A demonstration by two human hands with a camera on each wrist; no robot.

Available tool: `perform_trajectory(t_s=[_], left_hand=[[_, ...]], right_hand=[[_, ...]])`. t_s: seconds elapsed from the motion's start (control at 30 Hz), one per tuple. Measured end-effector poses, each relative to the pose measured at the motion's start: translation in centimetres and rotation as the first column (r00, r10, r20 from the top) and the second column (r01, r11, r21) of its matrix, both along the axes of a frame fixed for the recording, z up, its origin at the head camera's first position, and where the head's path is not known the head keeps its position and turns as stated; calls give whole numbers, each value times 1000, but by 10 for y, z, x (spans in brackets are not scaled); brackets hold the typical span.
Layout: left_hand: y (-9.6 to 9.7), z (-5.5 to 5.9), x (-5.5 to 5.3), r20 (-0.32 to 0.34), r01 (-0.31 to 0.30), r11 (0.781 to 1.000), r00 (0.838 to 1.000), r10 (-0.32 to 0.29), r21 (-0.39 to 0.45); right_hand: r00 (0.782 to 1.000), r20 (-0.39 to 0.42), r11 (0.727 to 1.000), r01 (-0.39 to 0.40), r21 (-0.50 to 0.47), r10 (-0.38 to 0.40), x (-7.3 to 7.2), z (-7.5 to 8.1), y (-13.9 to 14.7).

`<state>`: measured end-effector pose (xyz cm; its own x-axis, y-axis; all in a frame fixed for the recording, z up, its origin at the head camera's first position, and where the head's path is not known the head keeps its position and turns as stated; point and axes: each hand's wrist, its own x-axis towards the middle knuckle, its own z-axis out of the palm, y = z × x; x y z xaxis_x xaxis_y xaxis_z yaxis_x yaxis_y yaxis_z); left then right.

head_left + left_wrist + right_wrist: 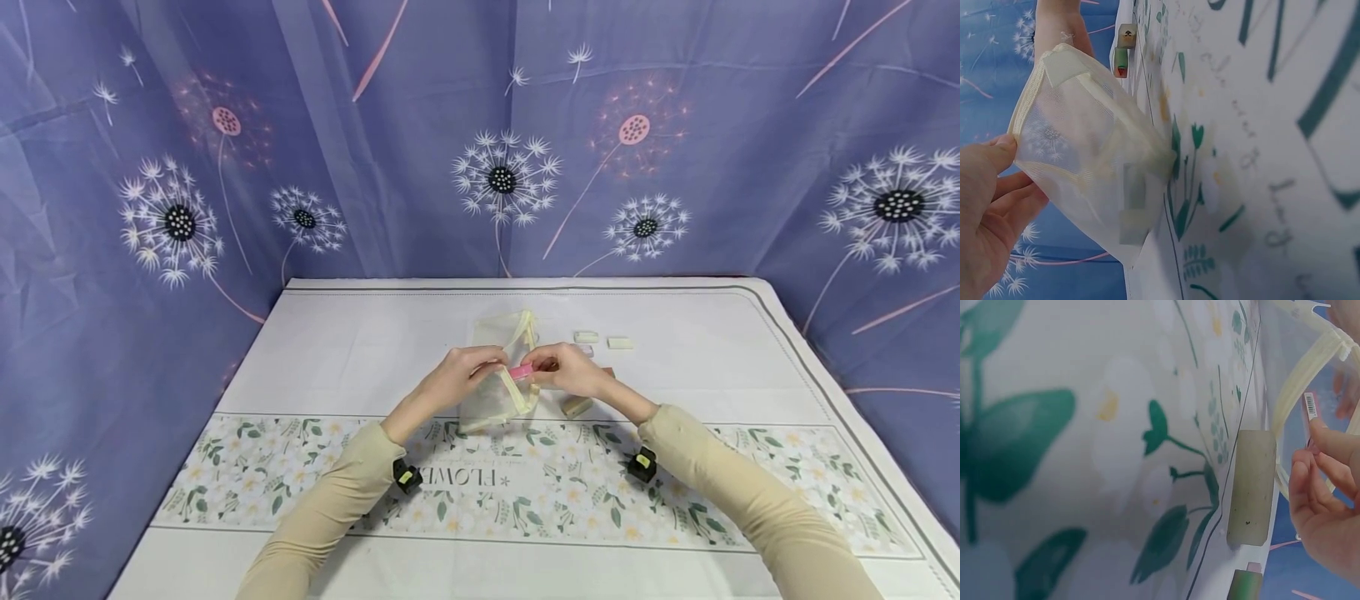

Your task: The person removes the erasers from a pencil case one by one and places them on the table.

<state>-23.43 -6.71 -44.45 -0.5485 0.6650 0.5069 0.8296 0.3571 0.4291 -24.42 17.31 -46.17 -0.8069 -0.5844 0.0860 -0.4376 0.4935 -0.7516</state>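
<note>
A pale mesh pouch (487, 407) with a cream zip edge (517, 392) is held with its mouth spread open. My left hand (474, 368) pinches its near rim between thumb and fingers. At that mouth my right hand (566, 369) pinches a small pink block (520, 372), and the right wrist view shows a white barcode label (1310, 405) on it. Through the mesh in the left wrist view, pale greenish block shapes (1134, 226) show dimly. Just right of the pouch lies a beige block (576, 406).
Small pale blocks (619, 342) lie behind my right hand, and a brownish one is partly hidden by its wrist. A green-sided block (1245, 584) shows in the right wrist view. A floral white cloth (360, 325) covers the table, with a purple curtain (420, 167) behind.
</note>
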Motion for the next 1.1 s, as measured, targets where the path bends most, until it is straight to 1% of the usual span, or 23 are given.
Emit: perform_trajectory(t_s=[0.17, 0.37, 0.5, 0.6, 0.73, 0.83, 1.03, 1.07, 1.1], left_hand=[[0, 0, 0, -13, -2, 1000, 1000, 2, 8], [0, -2, 0, -17, -12, 1000, 1000, 13, 11], [1, -4, 0, -29, -6, 1000, 1000, 7, 24], [2, -4, 0, -34, -1, 1000, 999, 2, 30], [3, -4, 1, -29, 1, 1000, 1000, 0, 25], [3, -5, 1, -27, -4, 1000, 1000, 5, 19], [3, -6, 0, -26, -2, 1000, 1000, 3, 3], [3, -6, 1, -26, -2, 1000, 1000, 2, 0], [3, -6, 0, -28, -2, 1000, 1000, 2, -1]], right_hand=[[999, -9, 999, 32, 12, -32, 1, 0, 3], [998, 19, 998, 57, 21, -57, 2, -3, 5], [997, -20, 997, 69, 18, -68, 1, -3, 7], [994, -51, 995, 98, 15, -97, 1, 0, 9], [992, -42, 993, 121, 18, -120, 2, 2, 9], [992, -35, 992, 124, 18, -123, 2, 2, 9], [988, -52, 990, 142, -15, -143, 3, -1, 10], [987, -45, 988, 150, -18, -151, 6, 3, 9], [987, -42, 988, 154, -21, -155, 6, 2, 9]])
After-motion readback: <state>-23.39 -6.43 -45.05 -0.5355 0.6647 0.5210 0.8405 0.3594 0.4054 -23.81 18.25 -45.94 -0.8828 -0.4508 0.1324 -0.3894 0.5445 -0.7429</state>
